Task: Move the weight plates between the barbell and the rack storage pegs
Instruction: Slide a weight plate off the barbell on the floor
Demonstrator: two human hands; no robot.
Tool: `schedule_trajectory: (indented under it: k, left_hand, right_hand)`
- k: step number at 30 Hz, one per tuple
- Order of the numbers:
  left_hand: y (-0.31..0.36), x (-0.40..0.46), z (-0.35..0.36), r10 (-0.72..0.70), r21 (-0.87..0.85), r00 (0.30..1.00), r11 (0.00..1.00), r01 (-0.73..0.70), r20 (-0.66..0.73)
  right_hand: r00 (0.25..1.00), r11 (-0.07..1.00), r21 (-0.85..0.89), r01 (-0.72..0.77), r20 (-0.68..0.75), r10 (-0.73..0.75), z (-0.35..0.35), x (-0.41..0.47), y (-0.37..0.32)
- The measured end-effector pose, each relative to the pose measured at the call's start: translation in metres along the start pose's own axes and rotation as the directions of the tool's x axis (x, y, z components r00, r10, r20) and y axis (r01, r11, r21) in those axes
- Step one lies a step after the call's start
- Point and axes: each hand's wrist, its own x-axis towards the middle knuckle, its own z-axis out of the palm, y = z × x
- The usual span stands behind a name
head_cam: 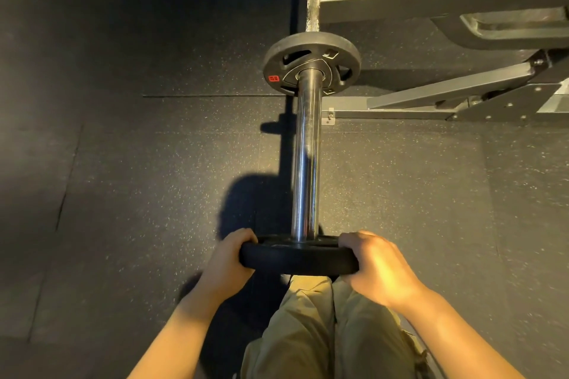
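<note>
Left hand (229, 258) and right hand (374, 264) each keep a curled grip on opposite rims of the near plate (295, 260), likely to hold it square on the barbell sleeve (305, 157).

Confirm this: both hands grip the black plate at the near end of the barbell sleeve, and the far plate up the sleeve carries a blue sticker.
One detail is off. The sticker on the far plate is red, not blue, as the head view shows. The rest stands: the left hand and right hand both grip the black plate at the near end of the barbell sleeve.
</note>
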Motion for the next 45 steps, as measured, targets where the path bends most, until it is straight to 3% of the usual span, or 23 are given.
schedule_trajectory:
  k: [8, 17, 24, 29, 34, 40, 45]
  left_hand:
    - [-0.015, 0.002, 0.009, -0.009, -0.012, 0.999, 1.000, 0.009, -0.035]
    - [-0.002, -0.004, 0.013, -0.048, -0.010, 0.993, 0.999, 0.047, -0.109]
    - [0.004, -0.011, 0.004, 0.058, 0.083, 0.998, 0.995, -0.059, 0.006]
    - [-0.028, -0.029, 0.020, 0.010, -0.041, 1.000, 0.999, -0.010, -0.006]
    - [-0.026, -0.035, 0.023, 0.023, -0.031, 0.998, 0.999, -0.024, -0.051]
    - [-0.013, -0.042, 0.030, -0.046, -0.062, 0.993, 0.997, 0.040, -0.106]
    - [-0.022, -0.059, 0.045, -0.063, -0.123, 0.992, 0.991, 0.050, -0.105]
  right_hand:
    - [0.994, 1.000, -0.018, -0.005, 0.106, 0.007, -0.001, 0.005, 0.001]
    - [0.999, 0.994, 0.099, -0.038, 0.042, 0.034, 0.010, 0.003, 0.009]
    - [0.995, 0.971, 0.218, -0.096, 0.035, 0.091, 0.020, -0.020, 0.002]
    - [0.995, 0.988, 0.148, -0.047, 0.094, 0.033, 0.015, -0.021, -0.017]
    - [0.991, 0.998, 0.065, 0.023, 0.130, -0.031, 0.008, -0.018, -0.015]
    - [0.995, 0.998, 0.069, -0.010, 0.099, 0.003, 0.020, -0.022, -0.005]
    - [0.991, 0.989, -0.063, 0.130, 0.037, -0.128, 0.026, -0.030, -0.002]
